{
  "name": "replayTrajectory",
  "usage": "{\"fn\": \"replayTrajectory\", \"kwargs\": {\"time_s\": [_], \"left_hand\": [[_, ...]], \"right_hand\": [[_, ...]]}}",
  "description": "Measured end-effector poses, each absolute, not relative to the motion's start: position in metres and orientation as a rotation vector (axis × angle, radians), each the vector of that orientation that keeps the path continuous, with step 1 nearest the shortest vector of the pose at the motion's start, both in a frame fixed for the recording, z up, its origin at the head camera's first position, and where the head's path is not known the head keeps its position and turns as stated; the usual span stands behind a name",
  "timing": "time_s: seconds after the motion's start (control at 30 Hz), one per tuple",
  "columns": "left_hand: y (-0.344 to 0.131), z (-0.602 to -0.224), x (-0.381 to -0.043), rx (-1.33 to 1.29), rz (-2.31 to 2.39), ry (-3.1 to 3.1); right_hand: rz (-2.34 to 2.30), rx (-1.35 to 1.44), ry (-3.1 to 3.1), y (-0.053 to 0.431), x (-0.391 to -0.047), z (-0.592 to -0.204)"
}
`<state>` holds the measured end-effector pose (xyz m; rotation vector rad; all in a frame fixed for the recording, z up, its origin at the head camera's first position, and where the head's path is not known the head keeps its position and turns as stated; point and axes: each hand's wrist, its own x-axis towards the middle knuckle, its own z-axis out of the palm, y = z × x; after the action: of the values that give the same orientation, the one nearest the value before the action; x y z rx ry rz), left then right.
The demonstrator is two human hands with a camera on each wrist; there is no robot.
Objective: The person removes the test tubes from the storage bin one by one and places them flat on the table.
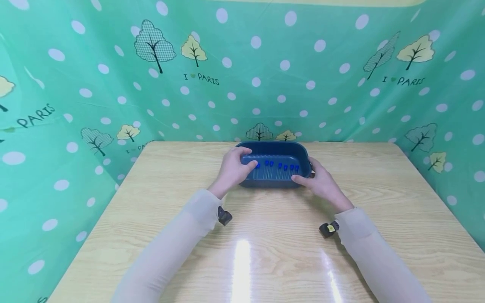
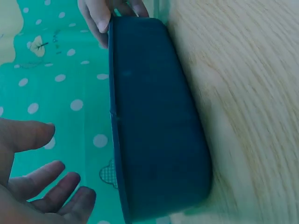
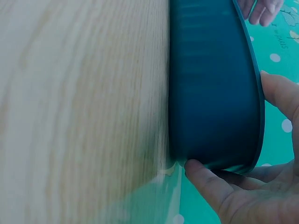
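Note:
A dark blue plastic basin (image 1: 270, 184) with rounded corners and a ridged bottom stands on the table. Several small bright blue pieces (image 1: 280, 166) lie across its bottom, too small to identify. Over the basin's left end is my left hand (image 1: 235, 166), its thumb and fingers spread apart. The left wrist view shows that hand (image 2: 28, 205) clear of the basin's rim, holding nothing. My right hand (image 1: 322, 183) grips the right end. In the right wrist view its thumb touches the rim, and the fingers (image 3: 205, 182) lie against the outer wall and beneath the end.
The light wood table (image 1: 182, 168) reaches back to a green cloth (image 1: 212, 105) with white dots and trees, which also hangs at both sides. Small black wrist devices (image 1: 225, 216) sit at both cuffs. The basin stands near the table's back edge.

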<state>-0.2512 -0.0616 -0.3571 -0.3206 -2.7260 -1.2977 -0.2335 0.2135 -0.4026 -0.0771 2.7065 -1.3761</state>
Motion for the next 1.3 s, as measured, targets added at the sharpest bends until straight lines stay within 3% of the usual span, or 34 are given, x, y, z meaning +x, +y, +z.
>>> {"fn": "replayTrajectory", "kwargs": {"time_s": [1.3], "left_hand": [[-0.034, -0.372, -0.301, -0.414, -0.838, -3.146]], "right_hand": [[-1.349, -0.080, 2.713, 0.215, -0.233, -0.403]]}}
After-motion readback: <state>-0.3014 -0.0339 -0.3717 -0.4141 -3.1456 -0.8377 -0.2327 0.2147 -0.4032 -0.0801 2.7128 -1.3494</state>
